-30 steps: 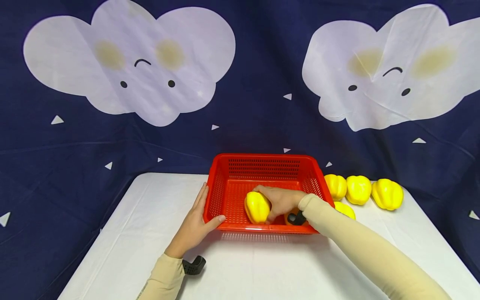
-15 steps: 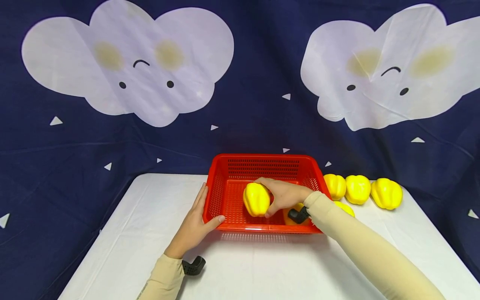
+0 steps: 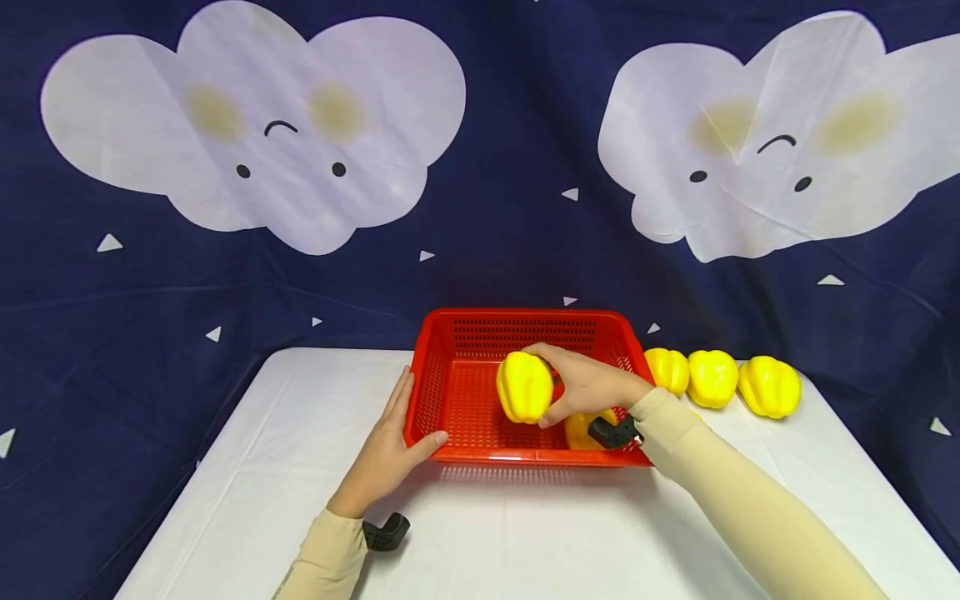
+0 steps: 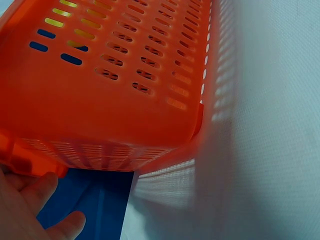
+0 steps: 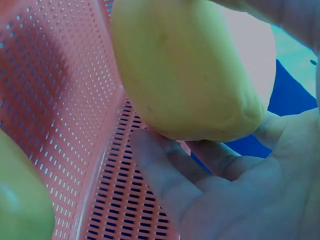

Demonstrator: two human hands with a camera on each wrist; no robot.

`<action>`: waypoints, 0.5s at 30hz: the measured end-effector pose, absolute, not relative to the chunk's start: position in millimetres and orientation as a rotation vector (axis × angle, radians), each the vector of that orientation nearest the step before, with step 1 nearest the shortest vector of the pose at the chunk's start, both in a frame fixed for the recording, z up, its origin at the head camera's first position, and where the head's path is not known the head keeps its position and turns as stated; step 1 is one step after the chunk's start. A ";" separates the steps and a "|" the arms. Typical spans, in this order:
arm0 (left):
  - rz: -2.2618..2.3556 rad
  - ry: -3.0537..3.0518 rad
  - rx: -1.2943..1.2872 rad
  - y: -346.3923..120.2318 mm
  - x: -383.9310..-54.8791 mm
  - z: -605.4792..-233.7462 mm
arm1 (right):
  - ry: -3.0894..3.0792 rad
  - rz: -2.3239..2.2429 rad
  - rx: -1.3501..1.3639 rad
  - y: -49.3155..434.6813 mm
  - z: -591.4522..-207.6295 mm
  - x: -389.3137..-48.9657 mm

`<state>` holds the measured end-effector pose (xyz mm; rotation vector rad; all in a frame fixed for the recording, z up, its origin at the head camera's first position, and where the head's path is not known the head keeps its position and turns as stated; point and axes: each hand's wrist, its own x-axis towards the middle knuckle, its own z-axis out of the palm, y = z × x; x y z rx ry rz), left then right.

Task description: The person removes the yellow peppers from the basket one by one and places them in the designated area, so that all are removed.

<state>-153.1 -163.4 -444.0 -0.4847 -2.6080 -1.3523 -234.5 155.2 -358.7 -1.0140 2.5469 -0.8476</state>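
My right hand (image 3: 594,385) grips a yellow bell pepper (image 3: 524,387) over the inside of a red plastic basket (image 3: 525,456). In the right wrist view the fingers curl along the side of the held pepper (image 5: 190,75), above the slotted basket floor. A second yellow pepper (image 3: 587,428) lies in the basket's front right part, partly behind the wrist camera. My left hand (image 3: 386,446) rests against the basket's left side, thumb over the front left rim and fingers extended along the wall. The left wrist view shows the slotted basket wall (image 4: 100,110) and a few fingertips (image 4: 42,190).
Several more yellow peppers (image 3: 712,379) stand in a row right of the basket, and another is mostly hidden behind the right sleeve. A white cloth covers the table (image 3: 495,533). Behind it hangs a dark blue curtain (image 3: 517,167) with cloud prints.
My right hand has lifted the pepper from the basket floor and moved it slightly right and away from the front rim. The left hand has stayed at the basket.
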 end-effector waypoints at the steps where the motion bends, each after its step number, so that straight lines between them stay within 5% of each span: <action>1: -1.352 -2.608 -0.485 -163.4 -153.1 -444.1 | 2.552 -0.854 -1.016 156.5 -358.6 -233.2; 15: -1.343 -2.622 -0.481 -164.0 -153.1 -443.5 | 2.607 -0.879 -0.953 176.7 -351.0 -214.4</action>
